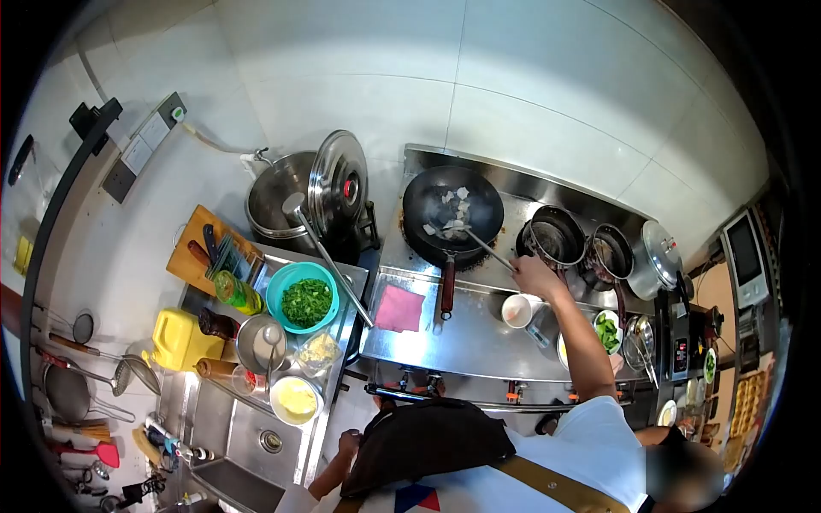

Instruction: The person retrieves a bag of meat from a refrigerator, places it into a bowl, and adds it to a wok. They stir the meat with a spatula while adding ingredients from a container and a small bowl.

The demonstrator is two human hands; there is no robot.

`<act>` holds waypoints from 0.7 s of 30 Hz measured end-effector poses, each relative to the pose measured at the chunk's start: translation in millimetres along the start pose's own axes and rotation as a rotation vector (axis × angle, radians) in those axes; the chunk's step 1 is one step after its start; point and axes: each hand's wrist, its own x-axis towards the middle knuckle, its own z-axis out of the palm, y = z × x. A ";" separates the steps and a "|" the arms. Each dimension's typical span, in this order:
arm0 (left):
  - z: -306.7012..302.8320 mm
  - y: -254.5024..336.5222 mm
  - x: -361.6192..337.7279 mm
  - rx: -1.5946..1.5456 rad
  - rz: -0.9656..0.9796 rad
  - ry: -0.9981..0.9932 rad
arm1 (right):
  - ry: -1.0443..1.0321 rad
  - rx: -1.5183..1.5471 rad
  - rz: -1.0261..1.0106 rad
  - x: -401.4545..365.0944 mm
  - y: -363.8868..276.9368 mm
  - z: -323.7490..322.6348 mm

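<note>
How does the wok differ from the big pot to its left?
The wok is black; the pot is shiny steel. The wok lies open with pale food pieces in it; the pot has a lid propped against its rim. The wok has a long handle; the pot shows no such handle. Both hold a long utensil; the right hand grips the ladle in the wok.

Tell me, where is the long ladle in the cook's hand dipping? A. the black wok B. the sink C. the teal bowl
A: the right hand holds the ladle, whose end sits among pale food pieces in the black wok.
</note>
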 end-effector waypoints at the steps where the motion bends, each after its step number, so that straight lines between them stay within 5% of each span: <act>1: -2.3 9.9 -0.5 0.001 -0.054 0.001 | -0.022 0.016 -0.009 -3.9 -3.0 -2.6; 7: 1.8 38.1 31.1 0.038 0.124 -0.001 | 0.032 -0.061 0.129 32.0 -3.9 68.9; 13: 4.8 64.3 42.2 -0.219 0.091 -0.044 | 0.029 -0.102 0.091 16.5 4.0 28.8; 21: 8.1 37.8 43.1 0.101 0.195 -0.035 | 0.289 -0.001 0.179 61.5 6.1 79.2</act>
